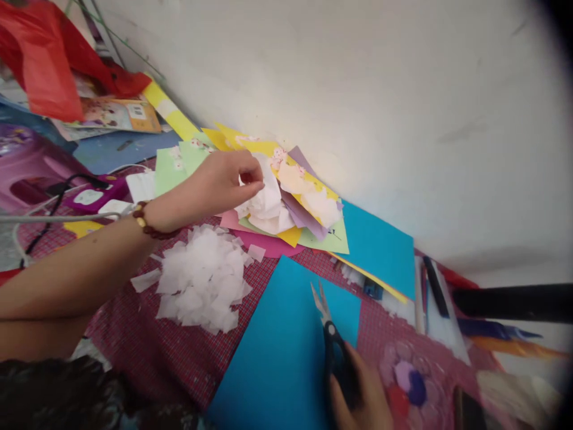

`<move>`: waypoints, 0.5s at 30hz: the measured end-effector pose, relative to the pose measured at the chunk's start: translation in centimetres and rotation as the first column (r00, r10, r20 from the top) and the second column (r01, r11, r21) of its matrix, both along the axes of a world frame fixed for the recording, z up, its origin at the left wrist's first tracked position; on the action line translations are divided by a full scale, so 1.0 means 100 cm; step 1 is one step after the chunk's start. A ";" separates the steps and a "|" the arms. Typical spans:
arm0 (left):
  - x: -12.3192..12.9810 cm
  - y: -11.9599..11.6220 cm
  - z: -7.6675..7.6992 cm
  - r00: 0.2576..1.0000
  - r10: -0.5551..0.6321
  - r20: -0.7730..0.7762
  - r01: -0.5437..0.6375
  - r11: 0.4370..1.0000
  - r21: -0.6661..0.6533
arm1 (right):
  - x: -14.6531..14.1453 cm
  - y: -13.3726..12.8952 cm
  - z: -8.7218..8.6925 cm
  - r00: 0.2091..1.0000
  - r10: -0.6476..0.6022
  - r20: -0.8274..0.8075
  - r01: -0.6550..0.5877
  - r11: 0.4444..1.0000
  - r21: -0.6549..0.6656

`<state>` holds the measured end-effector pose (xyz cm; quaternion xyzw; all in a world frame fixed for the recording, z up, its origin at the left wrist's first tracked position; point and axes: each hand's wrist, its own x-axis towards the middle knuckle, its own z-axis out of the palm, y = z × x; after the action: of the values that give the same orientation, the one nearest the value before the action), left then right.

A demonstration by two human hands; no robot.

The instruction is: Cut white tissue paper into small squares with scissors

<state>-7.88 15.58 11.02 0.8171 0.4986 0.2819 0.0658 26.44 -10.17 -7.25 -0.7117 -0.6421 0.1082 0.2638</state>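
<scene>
My left hand [235, 176], with a beaded bracelet [142, 221] at the wrist, hovers over a heap of coloured paper. Its thumb and fingertips come together in a pinch, right beside crumpled white paper [268, 203]; whether they grip any of it I cannot tell. Black-handled scissors [335, 352] are in my right hand [367, 394], their blades slightly apart and pointing away from me. Under the scissors lies a blue sheet [286, 346]. Left of it, on the red checked cloth [188, 364], small white paper pieces [201, 278] form a loose pile.
Another blue sheet [380, 239] lies against the wall. At right are a clear flower-shaped palette [412, 382] and a black-handled tool [436, 286]. Left stand a purple stool [36, 167], a purple power strip [96, 194] with cables, and a red plastic bag [49, 60].
</scene>
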 end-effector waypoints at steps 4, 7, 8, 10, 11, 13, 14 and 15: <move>0.020 0.013 0.004 0.999 -0.016 -0.049 0.019 0.997 0.072 | -0.005 -0.001 0.008 0.999 0.041 0.014 -0.041 0.998 -0.037; 0.047 0.028 -0.003 0.968 -0.090 -0.235 0.119 0.987 0.110 | -0.018 0.000 0.016 1.000 -0.001 0.000 0.001 0.999 -0.041; 0.056 0.034 -0.007 0.947 -0.107 -0.304 0.149 0.982 0.116 | -0.021 0.001 0.018 1.000 -0.010 -0.006 0.010 0.999 -0.040; 0.073 0.047 -0.013 0.902 -0.111 -0.417 0.183 0.974 0.135 | -0.025 0.002 0.021 1.000 -0.011 -0.019 0.010 0.999 -0.039; 0.078 0.053 -0.014 0.877 -0.115 -0.466 0.200 0.970 0.136 | -0.027 0.002 0.022 1.000 -0.014 -0.028 0.012 0.999 -0.038; 0.081 0.067 -0.012 0.843 -0.113 -0.526 0.209 0.970 0.126 | -0.028 0.002 0.023 0.998 -0.021 -0.056 0.019 0.999 -0.042; 0.078 0.072 -0.008 0.858 -0.096 -0.505 0.183 0.975 0.125 | -0.028 0.002 0.023 0.997 -0.025 -0.074 0.022 0.999 -0.048; 0.074 0.076 -0.003 0.902 -0.037 -0.430 0.110 0.983 0.146 | -0.028 0.003 0.024 0.995 -0.030 -0.092 0.026 0.998 -0.053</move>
<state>-0.49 23.16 10.73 0.8797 0.4445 0.1348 -0.1023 23.60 -9.89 -4.85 -0.7214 -0.6160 0.1541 0.2763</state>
